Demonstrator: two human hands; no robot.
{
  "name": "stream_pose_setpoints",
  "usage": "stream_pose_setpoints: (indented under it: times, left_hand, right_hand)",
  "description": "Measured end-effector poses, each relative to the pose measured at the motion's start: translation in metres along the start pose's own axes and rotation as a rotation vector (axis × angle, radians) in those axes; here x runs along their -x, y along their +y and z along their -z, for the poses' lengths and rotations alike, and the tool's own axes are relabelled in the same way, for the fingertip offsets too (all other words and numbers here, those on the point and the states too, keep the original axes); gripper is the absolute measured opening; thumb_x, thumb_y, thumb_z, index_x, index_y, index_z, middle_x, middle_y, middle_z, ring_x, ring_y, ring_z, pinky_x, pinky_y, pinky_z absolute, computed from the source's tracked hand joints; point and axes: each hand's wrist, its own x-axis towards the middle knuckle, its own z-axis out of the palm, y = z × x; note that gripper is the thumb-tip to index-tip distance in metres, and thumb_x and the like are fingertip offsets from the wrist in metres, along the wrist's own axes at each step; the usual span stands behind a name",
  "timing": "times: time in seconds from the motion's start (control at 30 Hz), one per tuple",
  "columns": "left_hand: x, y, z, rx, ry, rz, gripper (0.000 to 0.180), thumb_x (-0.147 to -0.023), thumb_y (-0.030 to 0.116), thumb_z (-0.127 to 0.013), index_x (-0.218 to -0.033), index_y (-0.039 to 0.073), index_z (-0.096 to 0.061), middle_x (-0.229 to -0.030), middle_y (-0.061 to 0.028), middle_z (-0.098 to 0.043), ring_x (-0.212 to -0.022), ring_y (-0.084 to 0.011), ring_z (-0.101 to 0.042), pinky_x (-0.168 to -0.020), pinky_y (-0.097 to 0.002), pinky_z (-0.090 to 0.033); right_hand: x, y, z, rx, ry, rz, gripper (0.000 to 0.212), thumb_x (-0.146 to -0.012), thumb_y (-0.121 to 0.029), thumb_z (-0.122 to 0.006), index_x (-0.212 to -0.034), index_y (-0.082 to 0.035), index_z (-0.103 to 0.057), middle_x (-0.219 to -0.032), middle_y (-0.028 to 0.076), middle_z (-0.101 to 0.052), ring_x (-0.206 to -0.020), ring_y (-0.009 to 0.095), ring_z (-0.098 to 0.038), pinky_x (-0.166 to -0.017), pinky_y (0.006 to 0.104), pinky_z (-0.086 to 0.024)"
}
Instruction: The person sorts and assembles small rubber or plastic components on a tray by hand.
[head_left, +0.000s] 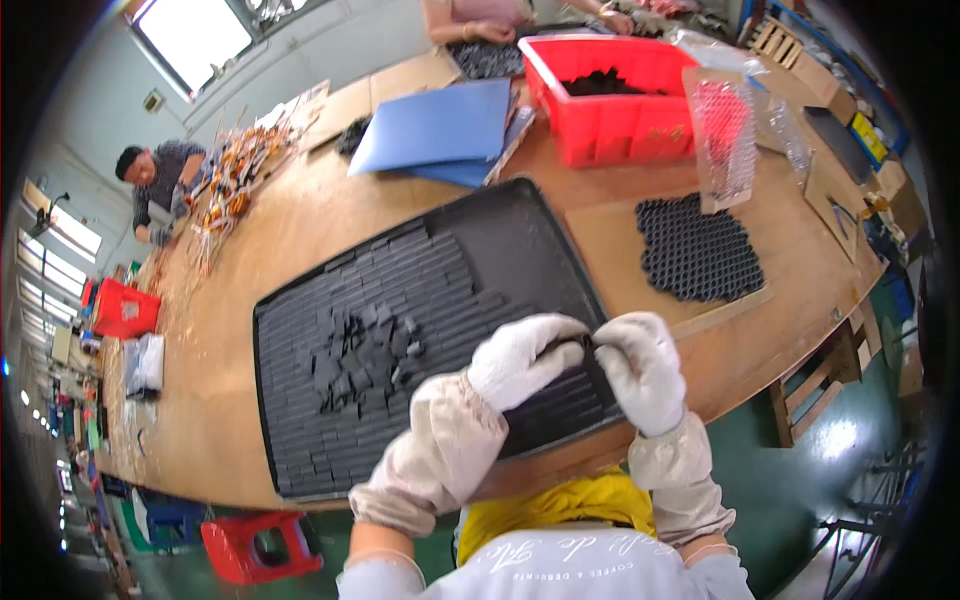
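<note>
My left hand (522, 362) and my right hand (645, 368), both in white gloves, meet over the right side of a black tray (510, 240). Their fingertips are pinched together around a small black piece (587, 341), mostly hidden by the gloves. Rows of flat black rectangular pieces (395, 275) line much of the tray. On top of those rows, left of my hands, lies a loose heap of similar pieces (365, 355).
Right of the tray, a black honeycomb-like mat (698, 248) rests on cardboard (605, 235). Beyond are a red bin (625, 130) with black material, bubble wrap (722, 140) and blue sheets (435, 125). Two people work across the table; a red stool (235, 550) stands below left.
</note>
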Motion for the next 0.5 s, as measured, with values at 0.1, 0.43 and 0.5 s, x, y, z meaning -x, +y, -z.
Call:
stream_pose_setpoints:
  times: [0.1, 0.43, 0.5]
  left_hand:
    - [-0.004, -0.004, 0.030, -0.326, 0.063, -0.046, 0.026, -0.087, 0.017, -0.069, -0.112, 0.007, -0.068, -0.102, -0.0138, -0.070, -0.093, -0.0304, -0.068, -0.082, -0.0357, -0.054]
    - [-0.065, -0.097, 0.135, -0.969, 0.223, 0.425, 0.025, -0.090, 0.032, -0.062, -0.112, 0.021, -0.069, -0.106, -0.0135, -0.062, -0.104, -0.0336, -0.063, -0.090, -0.0444, -0.051]
    - [-0.075, -0.106, 0.133, -1.016, 0.183, 0.460, 0.025, -0.091, 0.033, -0.062, -0.112, 0.022, -0.070, -0.108, -0.0133, -0.061, -0.106, -0.0331, -0.062, -0.091, -0.0449, -0.050]
  right_hand:
    - [0.014, 0.015, 0.014, 0.008, 0.054, -0.102, 0.022, -0.081, 0.006, -0.067, -0.100, -0.003, -0.066, -0.097, 0.011, -0.064, -0.090, 0.025, -0.063, -0.083, 0.0328, -0.051]
    - [0.057, 0.053, 0.009, -0.192, 0.157, -0.398, 0.013, -0.090, 0.004, -0.061, -0.102, 0.000, -0.065, -0.096, 0.006, -0.063, -0.088, 0.014, -0.062, -0.081, 0.0254, -0.049]
    - [0.057, 0.054, 0.012, -0.186, 0.144, -0.390, 0.012, -0.091, 0.004, -0.061, -0.102, 0.000, -0.065, -0.095, 0.006, -0.063, -0.088, 0.014, -0.062, -0.080, 0.0252, -0.049]
